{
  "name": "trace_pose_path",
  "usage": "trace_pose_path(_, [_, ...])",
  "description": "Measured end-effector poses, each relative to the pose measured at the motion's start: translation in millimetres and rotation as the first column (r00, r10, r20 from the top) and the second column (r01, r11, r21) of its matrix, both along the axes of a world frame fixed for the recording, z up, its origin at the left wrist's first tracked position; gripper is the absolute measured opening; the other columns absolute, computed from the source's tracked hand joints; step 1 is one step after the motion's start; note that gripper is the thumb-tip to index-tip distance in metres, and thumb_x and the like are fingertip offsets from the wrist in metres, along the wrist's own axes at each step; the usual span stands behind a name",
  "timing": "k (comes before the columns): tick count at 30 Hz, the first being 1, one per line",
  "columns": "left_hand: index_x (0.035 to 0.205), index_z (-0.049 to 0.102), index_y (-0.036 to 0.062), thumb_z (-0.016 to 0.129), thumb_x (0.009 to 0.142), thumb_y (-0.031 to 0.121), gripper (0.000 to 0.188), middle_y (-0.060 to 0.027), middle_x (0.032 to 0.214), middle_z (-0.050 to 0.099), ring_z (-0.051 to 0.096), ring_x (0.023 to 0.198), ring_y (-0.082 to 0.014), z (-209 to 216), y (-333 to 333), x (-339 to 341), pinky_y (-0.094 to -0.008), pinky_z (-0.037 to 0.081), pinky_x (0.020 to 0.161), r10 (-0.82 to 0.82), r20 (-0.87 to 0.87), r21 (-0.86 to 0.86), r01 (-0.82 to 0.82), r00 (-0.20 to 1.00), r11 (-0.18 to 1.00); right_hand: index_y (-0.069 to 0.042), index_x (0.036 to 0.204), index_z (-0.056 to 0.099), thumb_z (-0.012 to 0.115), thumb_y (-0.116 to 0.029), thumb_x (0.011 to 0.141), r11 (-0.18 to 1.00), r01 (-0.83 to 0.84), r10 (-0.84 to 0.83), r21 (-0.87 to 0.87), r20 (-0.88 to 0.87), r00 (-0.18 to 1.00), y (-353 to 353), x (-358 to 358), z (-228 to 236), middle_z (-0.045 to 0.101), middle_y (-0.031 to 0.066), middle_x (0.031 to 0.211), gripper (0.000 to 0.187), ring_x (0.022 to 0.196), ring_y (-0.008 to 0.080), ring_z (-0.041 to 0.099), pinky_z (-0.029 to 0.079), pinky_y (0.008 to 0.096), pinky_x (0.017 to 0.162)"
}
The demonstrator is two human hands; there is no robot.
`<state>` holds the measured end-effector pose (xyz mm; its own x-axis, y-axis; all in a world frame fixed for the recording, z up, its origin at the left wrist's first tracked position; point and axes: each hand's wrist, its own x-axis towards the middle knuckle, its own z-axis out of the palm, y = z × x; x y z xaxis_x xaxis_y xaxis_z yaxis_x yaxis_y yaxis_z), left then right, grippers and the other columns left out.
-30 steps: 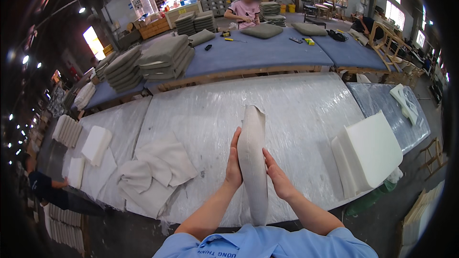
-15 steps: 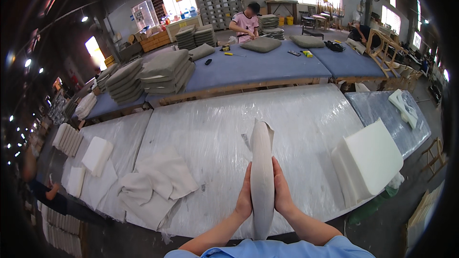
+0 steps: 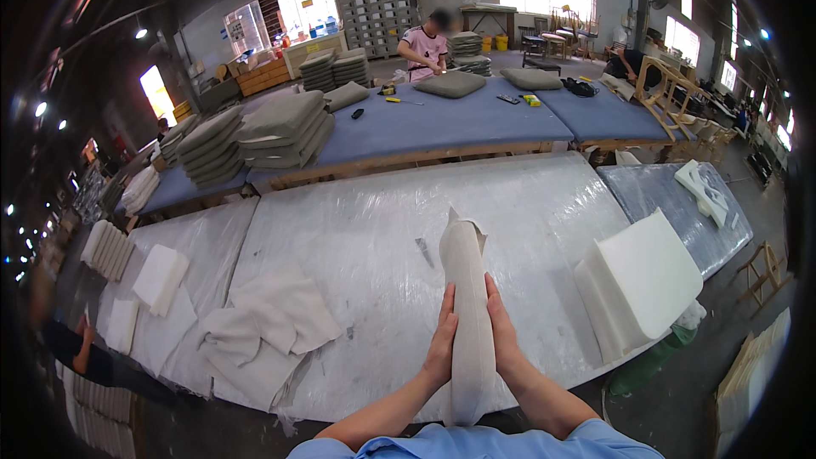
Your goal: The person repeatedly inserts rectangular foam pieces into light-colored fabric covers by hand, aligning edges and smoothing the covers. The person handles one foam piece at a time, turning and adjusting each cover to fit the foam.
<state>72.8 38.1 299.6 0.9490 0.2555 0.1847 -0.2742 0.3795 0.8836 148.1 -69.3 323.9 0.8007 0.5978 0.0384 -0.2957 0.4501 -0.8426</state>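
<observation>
A beige fabric-covered cushion (image 3: 470, 314) stands on its edge in front of me, its narrow side toward me. My left hand (image 3: 440, 342) presses flat against its left face, and my right hand (image 3: 505, 330) presses against the right face, so it is held between my palms. Loose cloth flaps stick up at the cushion's far end. Beneath it lies the plastic-wrapped worktable (image 3: 374, 221). Crumpled beige cloth covers (image 3: 272, 323) lie to the left of my hands. On the right sits a thick stack of white foam pads (image 3: 650, 276).
White foam pieces (image 3: 161, 279) lie at the table's left end. Beyond runs a blue-topped table (image 3: 425, 132) with stacked grey-green cushions (image 3: 285, 127) and small tools. A person in pink (image 3: 423, 49) works behind it. A wooden chair frame (image 3: 667, 93) stands at the far right.
The view has shifted slightly, so the surroundings appear farther left. The cushion's far end has tilted a little to the left, and both hands still clasp its sides.
</observation>
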Motion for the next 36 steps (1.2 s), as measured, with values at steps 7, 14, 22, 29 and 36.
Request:
trace_pose_path(7, [0.167,0.014,0.0049,0.05,0.104,0.024,0.075,-0.0162,0.174,0.012,0.01,0.161,-0.0289,-16,12,1,-0.0407,0.013,0.129,0.101,0.012,0.439,-0.096,0.995,0.893,-0.001,0.165,0.018,0.045,-0.032,0.11,0.992,0.069,-0.055,-0.106,0.13,0.99,0,9,-51,0.03,0.0189,0.165,0.068,0.152,0.028,0.032,0.027,0.0392,0.124])
trace_pose_path(14, [0.163,0.022,-0.0009,0.06,0.099,0.019,0.078,-0.0248,0.17,0.02,0.015,0.16,-0.0357,-13,32,57,-0.0438,0.016,0.128,0.185,-0.05,0.578,-0.123,0.981,0.807,0.001,0.163,0.022,0.055,-0.027,0.106,0.831,0.48,-0.359,-0.28,0.388,0.849,36,84,-82,0.034,0.0236,0.163,0.071,0.151,0.0325,0.035,0.029,0.0417,0.123])
trace_pose_path(22, [0.166,0.016,0.002,0.055,0.1,0.025,0.08,-0.0186,0.171,0.022,0.019,0.158,-0.0283,-6,77,135,-0.0366,0.017,0.127,0.082,-0.26,0.188,-0.033,0.962,0.982,-0.007,0.123,0.068,0.06,-0.02,0.103,0.727,0.638,-0.296,-0.253,0.723,0.624,63,166,-70,0.058,0.0188,0.144,0.025,0.127,0.0334,0.059,0.049,0.039,0.103])
trace_pose_path(29, [0.161,0.035,0.0047,0.055,0.096,0.023,0.07,-0.0145,0.155,0.049,0.035,0.149,-0.0227,-25,152,189,-0.0358,0.02,0.125,-0.091,-0.335,0.166,0.154,0.938,0.974,-0.003,0.097,0.064,0.057,-0.018,0.105,0.777,0.573,-0.415,-0.26,0.474,0.777,94,170,-52,0.069,0.0098,0.087,0.019,0.079,0.0188,0.06,0.049,0.0352,0.076])
trace_pose_path(36, [0.127,0.068,0.0047,0.058,0.088,0.01,0.04,-0.0014,0.114,0.07,0.061,0.105,-0.0137,-15,168,213,-0.0297,0.045,0.098,-0.25,-0.367,0.346,0.381,0.896,0.857,-0.002,0.084,0.059,0.059,-0.025,0.104,0.792,0.53,-0.424,-0.303,0.351,0.835,95,185,-44,0.061,0.0068,0.074,0.03,0.073,0.0135,0.054,0.046,0.0346,0.07])
